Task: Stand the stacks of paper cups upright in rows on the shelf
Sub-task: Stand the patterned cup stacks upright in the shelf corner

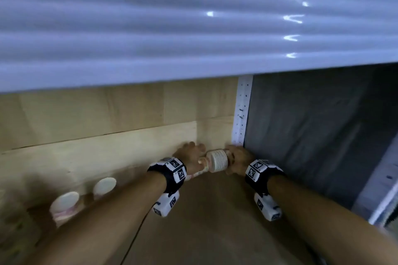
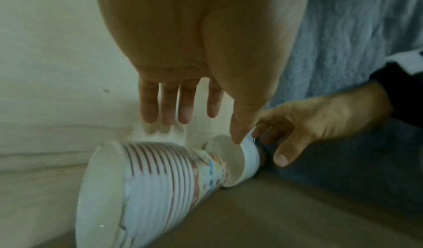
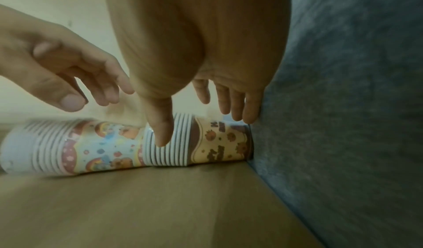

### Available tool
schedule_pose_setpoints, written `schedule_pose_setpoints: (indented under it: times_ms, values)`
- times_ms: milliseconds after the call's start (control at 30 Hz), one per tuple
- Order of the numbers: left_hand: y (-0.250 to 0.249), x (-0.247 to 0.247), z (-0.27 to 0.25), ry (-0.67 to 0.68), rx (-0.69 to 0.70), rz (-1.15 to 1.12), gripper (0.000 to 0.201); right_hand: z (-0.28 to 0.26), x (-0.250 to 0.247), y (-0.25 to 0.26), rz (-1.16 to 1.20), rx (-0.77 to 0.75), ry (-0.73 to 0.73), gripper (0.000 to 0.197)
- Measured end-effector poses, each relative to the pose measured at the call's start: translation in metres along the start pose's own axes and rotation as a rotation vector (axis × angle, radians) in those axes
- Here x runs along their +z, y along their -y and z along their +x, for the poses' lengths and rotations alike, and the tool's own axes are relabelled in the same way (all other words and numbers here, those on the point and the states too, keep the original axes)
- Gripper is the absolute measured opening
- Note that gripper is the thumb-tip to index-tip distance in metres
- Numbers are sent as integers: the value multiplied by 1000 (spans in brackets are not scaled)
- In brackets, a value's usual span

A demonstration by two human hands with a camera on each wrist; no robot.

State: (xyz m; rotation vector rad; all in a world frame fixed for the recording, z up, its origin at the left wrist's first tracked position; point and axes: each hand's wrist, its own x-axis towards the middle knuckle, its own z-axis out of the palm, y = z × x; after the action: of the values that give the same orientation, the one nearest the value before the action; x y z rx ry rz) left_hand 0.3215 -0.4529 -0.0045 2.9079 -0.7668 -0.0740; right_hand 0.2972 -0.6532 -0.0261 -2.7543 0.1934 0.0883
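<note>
Two stacks of paper cups lie on their sides, end to end, in the back right corner of the shelf. The rainbow-print stack [image 3: 91,147] [image 2: 160,179] is on the left. On the right, the brown-print stack [image 3: 206,141] [image 1: 217,160] has its base against the grey side wall. My left hand [image 2: 201,129] [image 1: 189,153] hovers over the rainbow stack with straight fingers, its thumb tip at the brown stack's rim. My right hand [image 3: 199,129] [image 1: 237,159] holds the brown stack, thumb in front and fingers behind.
Two upright stacks [image 1: 64,202] [image 1: 104,185] stand at the left by the wooden back wall [image 1: 107,135]. The grey side wall [image 1: 312,125] and a white perforated post [image 1: 242,109] close the right. A white ribbed shelf [image 1: 172,28] hangs low overhead. The brown shelf floor [image 1: 215,221] stretches toward me.
</note>
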Motion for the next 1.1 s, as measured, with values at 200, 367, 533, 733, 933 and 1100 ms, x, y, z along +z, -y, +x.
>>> schedule_pose_setpoints:
  times_ms: [200, 367, 533, 733, 933, 1100]
  values:
    - [5, 27, 15, -27, -24, 133, 56, 12, 7, -5, -68, -23, 13, 102]
    - [11, 34, 18, 22, -76, 181, 60, 19, 9, -15, -199, -87, -29, 91]
    - [13, 33, 18, 86, -95, 186, 63, 20, 15, -23, -313, -137, -109, 75]
    - [13, 28, 15, 84, -55, 181, 60, 24, 22, -22, -371, -145, -106, 78]
    - [13, 24, 12, 93, -63, 158, 63, 22, 21, -22, -374, -159, -123, 71]
    - [18, 20, 7, 77, -95, 91, 62, 10, 19, -21, -338, -154, -131, 72]
